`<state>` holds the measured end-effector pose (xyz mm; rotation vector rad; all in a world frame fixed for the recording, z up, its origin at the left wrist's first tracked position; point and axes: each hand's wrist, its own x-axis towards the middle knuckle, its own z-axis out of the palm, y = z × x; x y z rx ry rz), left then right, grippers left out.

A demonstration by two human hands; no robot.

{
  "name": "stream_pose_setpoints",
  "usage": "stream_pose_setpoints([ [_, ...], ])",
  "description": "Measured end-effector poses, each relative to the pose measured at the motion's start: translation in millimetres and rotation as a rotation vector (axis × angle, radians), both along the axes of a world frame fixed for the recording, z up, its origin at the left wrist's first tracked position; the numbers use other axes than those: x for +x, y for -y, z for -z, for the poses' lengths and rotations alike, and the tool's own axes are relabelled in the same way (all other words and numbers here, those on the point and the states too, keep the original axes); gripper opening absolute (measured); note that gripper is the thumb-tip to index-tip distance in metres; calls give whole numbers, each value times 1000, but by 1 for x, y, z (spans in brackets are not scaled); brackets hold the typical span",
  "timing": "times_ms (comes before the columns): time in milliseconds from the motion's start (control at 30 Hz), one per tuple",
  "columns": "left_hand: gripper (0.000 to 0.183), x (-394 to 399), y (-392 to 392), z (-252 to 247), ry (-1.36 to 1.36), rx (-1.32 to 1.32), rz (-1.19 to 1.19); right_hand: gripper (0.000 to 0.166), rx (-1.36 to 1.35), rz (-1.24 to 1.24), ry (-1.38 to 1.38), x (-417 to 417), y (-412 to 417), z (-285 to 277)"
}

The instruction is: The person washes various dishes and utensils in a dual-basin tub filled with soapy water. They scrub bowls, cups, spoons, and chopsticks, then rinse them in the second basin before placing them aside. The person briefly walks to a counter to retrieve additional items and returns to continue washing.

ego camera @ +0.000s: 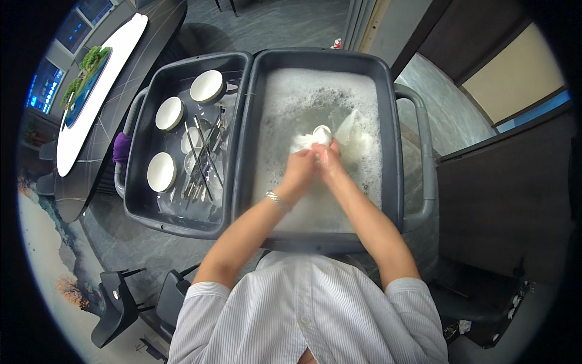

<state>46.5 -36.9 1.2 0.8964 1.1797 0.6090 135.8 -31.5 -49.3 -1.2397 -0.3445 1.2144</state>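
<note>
Both of my hands are together over soapy water in the right-hand basin (393, 182). A white cloth (302, 142) is bunched in my left hand (300, 170), which has a metal bracelet at the wrist. My right hand (329, 159) grips a small white cup (322, 129), pressed against the cloth. Its rim shows just beyond my fingertips; the rest is covered by cloth and fingers. Pale, thin material (357, 127), perhaps more cloth or a bag, lies partly under the foam to the right of my hands.
Joined on the left is a second grey basin (132, 182) with white bowls (162, 172), chopsticks (193, 154), spoons (195, 191) and clear glassware in shallow water. A purple cloth (121, 148) wraps its handle. Beyond stands a dark table (104, 123); chairs (113, 309) are at lower left.
</note>
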Motion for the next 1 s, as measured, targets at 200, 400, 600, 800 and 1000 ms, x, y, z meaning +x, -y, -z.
stream_pose_setpoints([
  [200,15,-67,-15,-27,-983,910,263,60,-101,-361,1325,49,-15,-32],
  [400,22,-207,-57,-16,-889,801,-202,56,-414,-1010,1854,1,-13,-74],
  [600,23,-238,-65,3,-976,656,-125,42,-232,-1102,1646,-25,-1,7],
  [800,21,-168,-47,-42,-821,1106,-152,31,-105,-888,1200,3,8,55],
  [1000,18,-66,-18,-21,-809,1219,426,14,235,-666,1007,37,-2,-34],
])
